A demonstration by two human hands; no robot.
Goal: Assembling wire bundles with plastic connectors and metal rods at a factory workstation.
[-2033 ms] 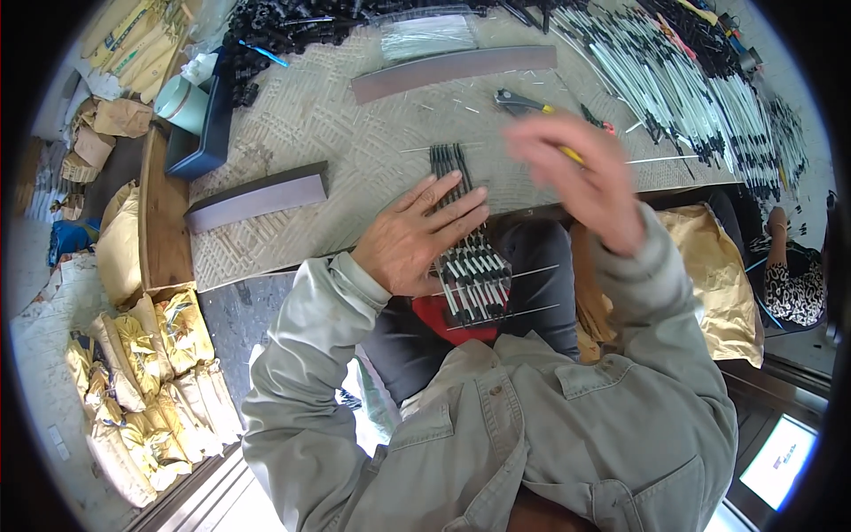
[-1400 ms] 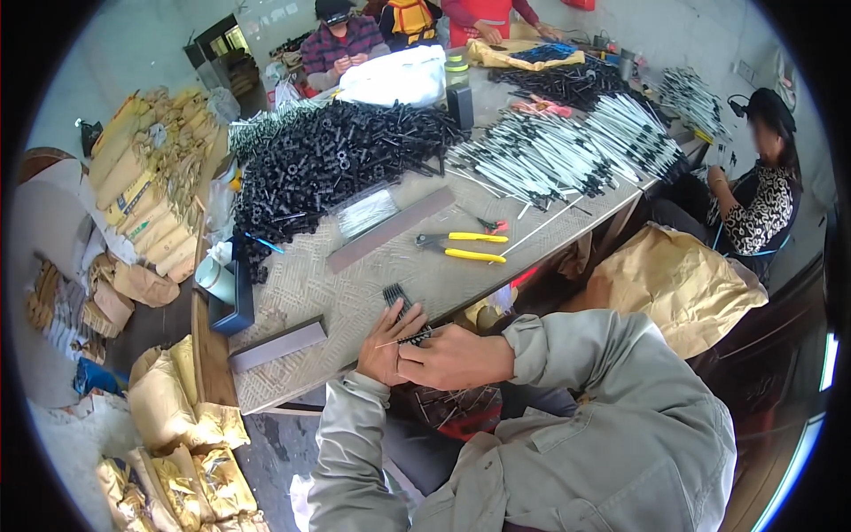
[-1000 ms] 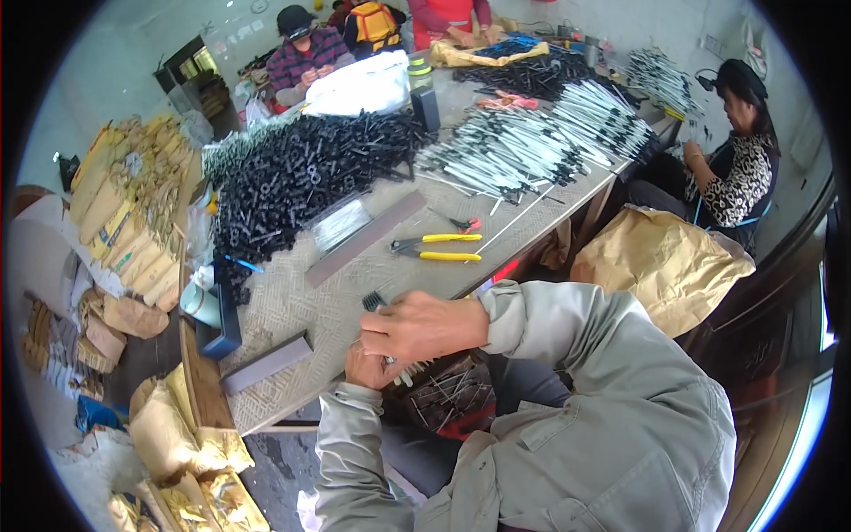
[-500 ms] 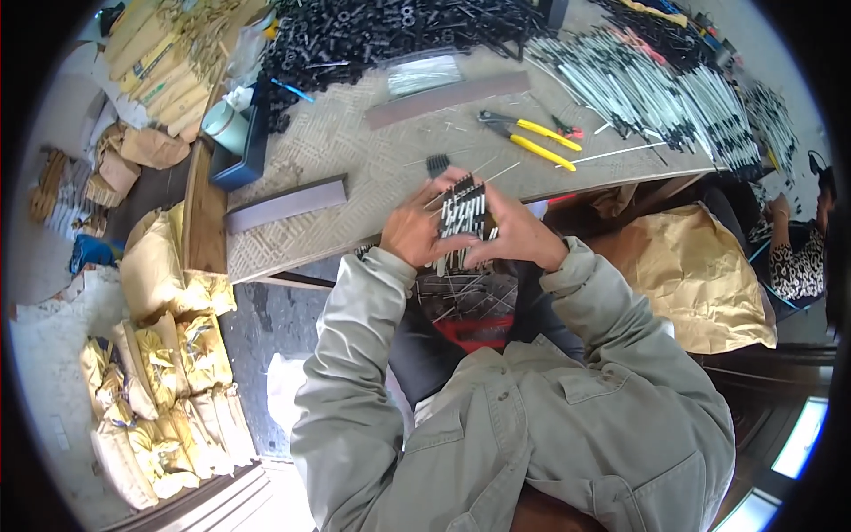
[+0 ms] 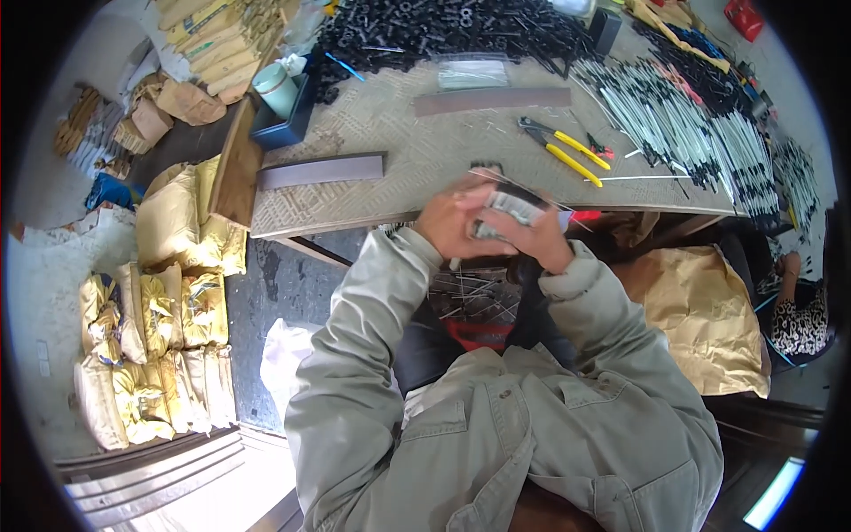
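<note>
Both hands are held together just past the table's near edge, above my lap. My left hand [image 5: 450, 220] and my right hand [image 5: 542, 238] are closed around a small bundle of black-and-white pieces [image 5: 514, 206], blurred by motion. The bundle's kind cannot be made out; a few thin pale rods stick out near it. Right of it on the table lie pliers with yellow handles [image 5: 574, 167]. Below my hands, a red-edged container [image 5: 479, 335] with loose thin rods sits between my legs.
The table [image 5: 355, 115] carries a heap of black parts [image 5: 408, 31], two flat strips, rows of white-and-black rods [image 5: 660, 115] and a blue bin [image 5: 285, 133] with a pale green cup. Filled sacks [image 5: 168, 222] stand left. Brown paper [image 5: 700, 319] and another person's arm [image 5: 787, 275] are right.
The bundle has turned in my hands and now shows a blurred pale face. Both hands have shifted slightly right in the picture; the whole view has also moved.
</note>
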